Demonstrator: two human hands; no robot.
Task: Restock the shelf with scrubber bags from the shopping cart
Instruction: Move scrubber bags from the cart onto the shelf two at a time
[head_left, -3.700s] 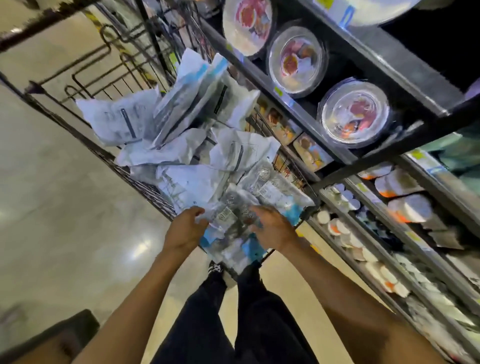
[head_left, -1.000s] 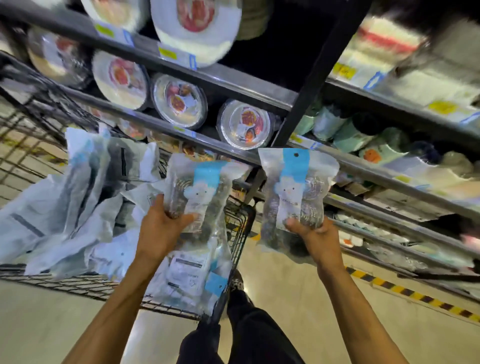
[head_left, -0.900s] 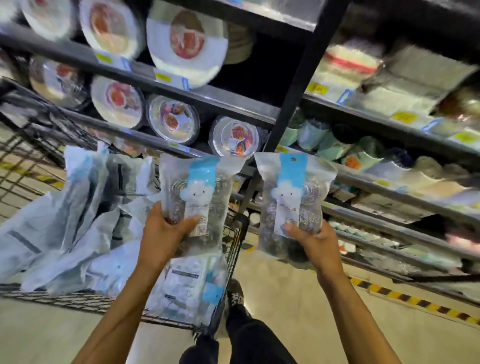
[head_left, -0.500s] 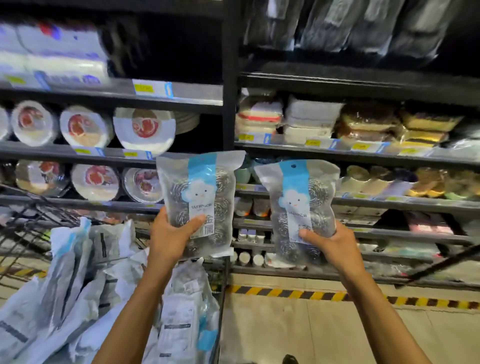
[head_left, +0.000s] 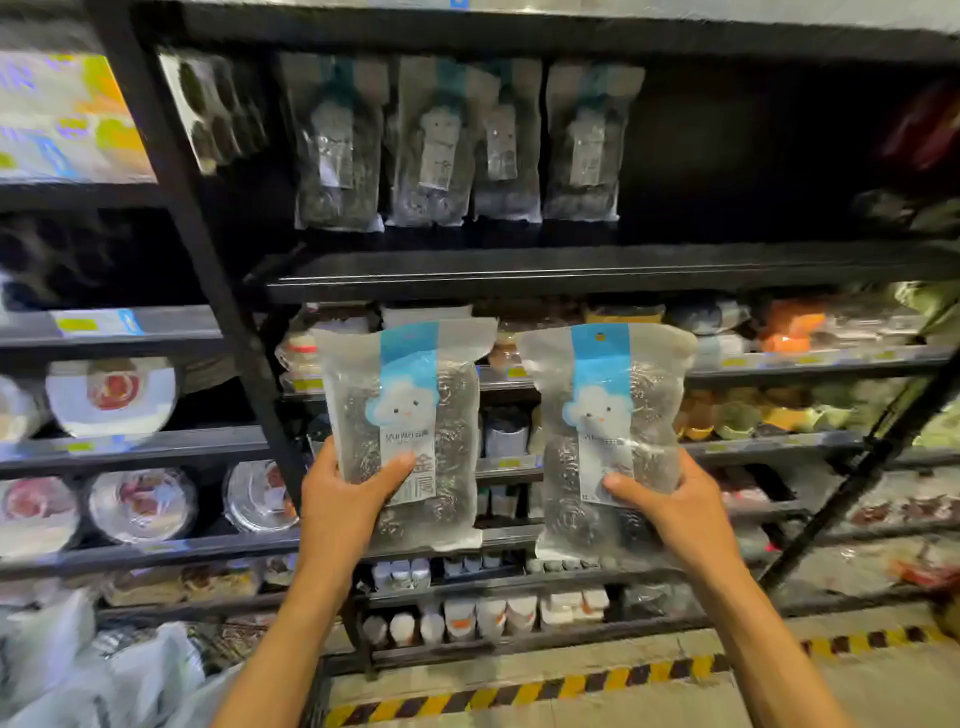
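Gripping tight, that's what we're seeing: the fingers (head_left: 400, 464) of the left hand (head_left: 340, 501) are curled round the lower half of one scrubber bag (head_left: 415, 405). The thumb is pressed flat across its white label and the rest are tucked behind the plastic. Over on the other side the right hand (head_left: 683, 514) does the same job, thumb on the front of a second scrubber bag (head_left: 613, 415), the other fingers wrapped behind it. We've got both bags upright, blue strip and cloud face towards us, steel wool coils showing through the clear film. The two are held side by side, close but not touching.

Now for where they sit. We take the dark shelf board (head_left: 571, 270) as our marker, and both bags are held in the air just below it. Above that board we spot a row of shelved scrubber bags (head_left: 447, 150) standing upright, with dark shelf space to their right. Below the board, behind the held bags, run shelves of blurred packets and, lower down, small white bottles (head_left: 483, 610). Left of the board, past the black upright post (head_left: 208, 291), wrapped plates (head_left: 111, 397) stand on edge. Far below the board we see yellow-and-black floor tape (head_left: 519, 686). Far down and to the left of the board lie pale bags (head_left: 104, 675) in a heap.
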